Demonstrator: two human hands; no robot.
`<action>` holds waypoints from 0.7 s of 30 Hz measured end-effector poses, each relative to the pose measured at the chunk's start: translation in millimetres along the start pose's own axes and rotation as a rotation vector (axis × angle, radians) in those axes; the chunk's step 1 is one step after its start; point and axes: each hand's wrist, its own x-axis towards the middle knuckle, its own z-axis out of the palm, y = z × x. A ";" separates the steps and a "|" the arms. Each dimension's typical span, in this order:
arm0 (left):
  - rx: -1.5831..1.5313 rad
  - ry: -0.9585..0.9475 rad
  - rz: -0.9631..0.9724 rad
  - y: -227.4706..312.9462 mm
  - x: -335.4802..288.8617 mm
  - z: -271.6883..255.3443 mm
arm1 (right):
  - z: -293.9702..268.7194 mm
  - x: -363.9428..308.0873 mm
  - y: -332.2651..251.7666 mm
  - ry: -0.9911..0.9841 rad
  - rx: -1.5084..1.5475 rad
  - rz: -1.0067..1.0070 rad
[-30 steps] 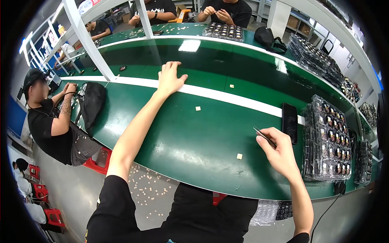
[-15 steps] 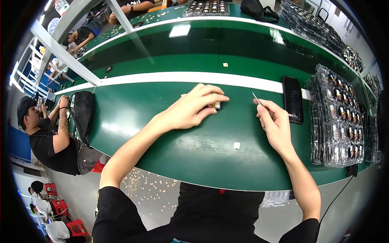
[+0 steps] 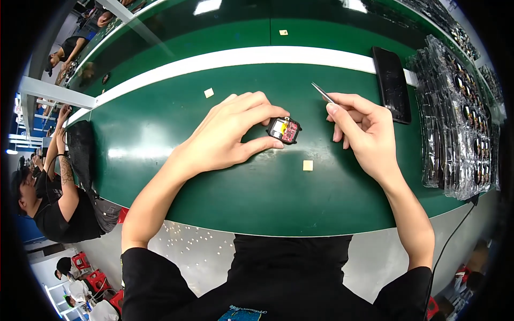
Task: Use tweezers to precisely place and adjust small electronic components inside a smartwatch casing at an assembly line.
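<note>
Between thumb and index finger, my left hand grips the edge of an opened smartwatch case. Its inside faces up: a black frame, a silvery block, a bit of yellow and a red circuit board. My right hand pinches thin metal tweezers, whose tip points up and left, apart from the watch. Just below the watch lies a small cream square on the green tabletop. Another pale square rests above my left hand.
A black phone leans across the white rail at the right. Stacked clear plastic trays holding watch parts stand beyond it. At the left edge a co-worker sits by a black bag. Small squares litter the floor.
The view has tipped down toward the bench. The watch, mostly covered by my left hand before, now shows its open inside. My right hand still holds the tweezers.
</note>
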 end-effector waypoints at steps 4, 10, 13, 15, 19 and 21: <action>-0.097 0.072 0.025 -1.0 1.0 2.2 | 7.3 -6.9 -3.0 -0.006 -0.052 -0.067; -0.175 0.060 -0.007 -8.5 1.0 2.6 | 10.6 -12.7 -4.1 -0.064 -0.215 -0.185; -0.191 0.072 -0.002 -7.7 2.6 4.6 | 14.3 -11.3 -0.6 -0.057 -0.297 -0.212; -0.165 0.068 -0.012 -8.6 4.6 5.9 | 14.7 -9.7 -2.4 -0.087 -0.395 -0.307; -0.221 0.051 -0.037 -10.8 4.9 6.0 | 14.8 -9.1 -0.7 -0.100 -0.400 -0.272; -0.223 0.038 -0.050 -10.6 4.9 5.1 | 14.6 -8.6 -2.2 -0.115 -0.430 -0.284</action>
